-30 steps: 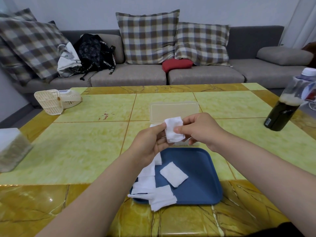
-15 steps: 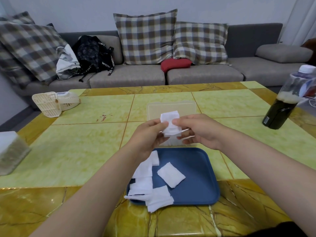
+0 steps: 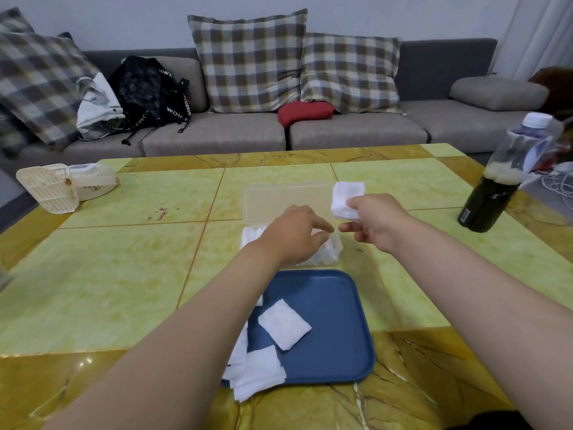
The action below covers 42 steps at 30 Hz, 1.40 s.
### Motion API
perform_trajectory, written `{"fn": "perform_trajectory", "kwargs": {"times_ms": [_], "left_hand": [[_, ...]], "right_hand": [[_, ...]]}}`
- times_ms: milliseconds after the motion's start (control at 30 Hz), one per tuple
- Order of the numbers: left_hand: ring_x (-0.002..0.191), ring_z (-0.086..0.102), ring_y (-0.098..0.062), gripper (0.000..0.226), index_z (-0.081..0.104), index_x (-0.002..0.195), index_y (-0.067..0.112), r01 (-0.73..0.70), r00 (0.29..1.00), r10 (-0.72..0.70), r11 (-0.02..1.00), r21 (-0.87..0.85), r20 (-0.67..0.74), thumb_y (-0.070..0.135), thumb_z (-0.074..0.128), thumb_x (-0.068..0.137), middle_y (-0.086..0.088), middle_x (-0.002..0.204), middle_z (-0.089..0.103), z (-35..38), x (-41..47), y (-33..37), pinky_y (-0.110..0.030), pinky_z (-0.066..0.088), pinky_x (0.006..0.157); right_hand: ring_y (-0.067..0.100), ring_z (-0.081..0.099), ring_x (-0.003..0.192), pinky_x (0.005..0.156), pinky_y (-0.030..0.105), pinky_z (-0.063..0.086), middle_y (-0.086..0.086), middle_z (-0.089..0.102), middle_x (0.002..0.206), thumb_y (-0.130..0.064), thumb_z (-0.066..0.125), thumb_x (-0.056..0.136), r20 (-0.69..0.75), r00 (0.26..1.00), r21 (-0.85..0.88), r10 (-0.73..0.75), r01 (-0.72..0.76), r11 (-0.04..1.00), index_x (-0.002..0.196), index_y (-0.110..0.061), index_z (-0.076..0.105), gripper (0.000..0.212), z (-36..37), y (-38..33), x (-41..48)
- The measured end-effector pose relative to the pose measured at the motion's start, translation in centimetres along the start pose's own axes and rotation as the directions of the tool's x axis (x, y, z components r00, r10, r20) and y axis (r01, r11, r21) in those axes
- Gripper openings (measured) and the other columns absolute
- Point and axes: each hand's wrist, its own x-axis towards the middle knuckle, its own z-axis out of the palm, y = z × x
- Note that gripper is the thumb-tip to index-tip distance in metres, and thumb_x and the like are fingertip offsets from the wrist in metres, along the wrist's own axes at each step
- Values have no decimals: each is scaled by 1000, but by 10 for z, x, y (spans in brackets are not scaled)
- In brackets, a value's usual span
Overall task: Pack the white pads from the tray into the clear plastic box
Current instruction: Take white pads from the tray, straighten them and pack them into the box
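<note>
Blue tray [image 3: 335,336] at near desk [image 3: 124,274] edge, loose white pads [image 3: 283,327] on its L side. Beyond it, L hand [image 3: 294,234] hovers over clear plastic box [image 3: 330,254], fingers relaxed, holding nothing. R hand [image 3: 376,218] pinches one pad [image 3: 347,197] by box's raised lid [image 3: 285,201].

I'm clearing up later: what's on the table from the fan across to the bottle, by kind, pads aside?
Fan: 1
Clear plastic box: 1
Blue tray: 1
Bottle: 1
Total: 4
</note>
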Motion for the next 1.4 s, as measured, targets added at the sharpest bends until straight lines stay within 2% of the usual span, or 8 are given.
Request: {"fn": "perform_trajectory", "kwargs": {"times_ms": [233,367,500,600,1000,1133,1267,1400], "left_hand": [[113,43,-22,33,77,85,20,150,988,-152,984,94,18,37,50,94,-2,105,53,10,17,-4,-39,44,92],[96,54,-26,38,49,53,18,248,968,-238,957,150,-80,39,64,81,-1,70,46,8,22,-2,-33,41,69],[111,53,-26,25,60,81,23,251,961,-278,877,409,5,47,65,84,0,92,56,0,30,0,-35,40,85],[121,47,-26,45,59,117,21,314,923,-383,784,536,20,50,67,83,-2,115,56,-9,31,-7,-35,34,88],[128,38,-28,57,62,130,28,286,938,-341,860,422,59,63,57,85,-7,133,46,-10,20,-24,-38,36,96],[130,38,-28,42,60,131,37,202,974,-220,950,240,51,50,53,92,-6,134,49,-14,5,-29,-40,39,98],[122,52,-23,39,61,131,26,174,983,-176,984,-37,-56,22,52,93,0,126,62,-15,-10,-39,-34,46,97],[121,53,-19,36,63,130,23,127,986,-128,992,-12,-111,22,52,96,0,129,61,-12,-23,-43,-32,45,98]], "right_hand": [[18,62,45,38,22,29,15,68,95,-10,49,98,75,996,-168,-55,67,984,115,-4,57,19,12,12,7],[32,69,54,40,24,30,14,64,71,-8,42,93,130,980,-416,-152,193,888,94,-8,58,16,19,15,7],[28,71,52,44,25,31,2,53,47,-13,48,88,125,956,-618,-267,285,733,69,-14,46,19,22,14,4],[25,70,54,45,25,31,-1,49,45,-19,54,84,141,934,-730,-329,323,602,63,-17,43,24,27,13,5],[15,46,57,51,24,35,-1,51,72,-13,60,85,204,928,-979,-313,199,-48,71,-17,48,19,71,-5,-2],[14,52,59,52,25,39,-2,57,73,-27,66,86,190,959,-976,-208,207,62,74,-17,55,19,73,-8,0],[16,65,69,64,27,51,-4,70,70,-16,58,89,177,977,-951,-120,201,236,74,-13,63,16,68,-10,4],[20,68,70,53,23,45,0,73,77,-14,69,80,136,967,-932,-214,198,302,72,-13,64,9,65,-3,5]]}}
